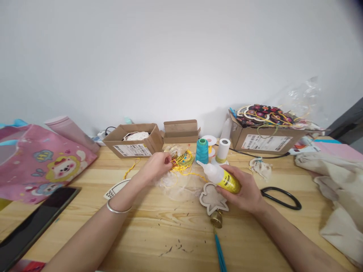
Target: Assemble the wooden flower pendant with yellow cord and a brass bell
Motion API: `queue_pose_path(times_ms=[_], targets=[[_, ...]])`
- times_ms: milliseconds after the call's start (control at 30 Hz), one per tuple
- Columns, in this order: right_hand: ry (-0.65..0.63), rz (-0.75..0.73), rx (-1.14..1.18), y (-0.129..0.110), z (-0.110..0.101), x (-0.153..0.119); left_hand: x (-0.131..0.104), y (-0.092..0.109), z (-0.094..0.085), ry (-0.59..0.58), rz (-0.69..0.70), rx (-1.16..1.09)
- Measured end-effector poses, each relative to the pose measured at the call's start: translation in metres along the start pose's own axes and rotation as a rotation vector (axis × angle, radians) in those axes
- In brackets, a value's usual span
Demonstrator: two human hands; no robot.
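My right hand (pixel 245 189) is wrapped round a glue bottle (pixel 227 180) with a yellow label, its white nozzle tilted to the left. Under its fingertips is a flower-shaped piece with a pale rim (pixel 213 211); whether they touch it I cannot tell. Just below that piece lie a small brass bell (pixel 216 219) and a blue tassel (pixel 219 251). My left hand (pixel 157 165) has its fingers curled together at the left edge of a bundle of yellow cords (pixel 183 160). What those fingers pinch, if anything, is hidden. Clear plastic wrapping (pixel 181 189) spreads below the cords.
Behind the hands stand a teal thread cone (pixel 202 151), a white roll (pixel 224 149) and cardboard boxes (pixel 155 139). A filled box (pixel 266 139) is at the back right. A phone (pixel 36 219) and pink bag (pixel 42 158) lie left; a black ring (pixel 283 196) and beige cloth (pixel 337 200) lie right.
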State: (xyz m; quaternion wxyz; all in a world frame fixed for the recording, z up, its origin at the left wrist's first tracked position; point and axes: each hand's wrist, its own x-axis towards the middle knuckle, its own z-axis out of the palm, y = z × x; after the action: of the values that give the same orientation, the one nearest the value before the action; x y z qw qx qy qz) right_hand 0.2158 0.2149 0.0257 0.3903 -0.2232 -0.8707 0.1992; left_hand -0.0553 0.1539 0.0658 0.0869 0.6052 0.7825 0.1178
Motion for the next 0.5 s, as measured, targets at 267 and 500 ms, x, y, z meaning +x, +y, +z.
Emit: queue_pose_path(times_ms=[267,500], targets=[[-0.011,0.040,0.039,0.000,0.001,0.001,-0.001,-0.011,0.004,-0.075,-0.030,-0.224],[0.030,0.169,0.357,-0.001,-0.005,0.005,0.000,-0.019,0.010,-0.110,-0.084,-0.437]])
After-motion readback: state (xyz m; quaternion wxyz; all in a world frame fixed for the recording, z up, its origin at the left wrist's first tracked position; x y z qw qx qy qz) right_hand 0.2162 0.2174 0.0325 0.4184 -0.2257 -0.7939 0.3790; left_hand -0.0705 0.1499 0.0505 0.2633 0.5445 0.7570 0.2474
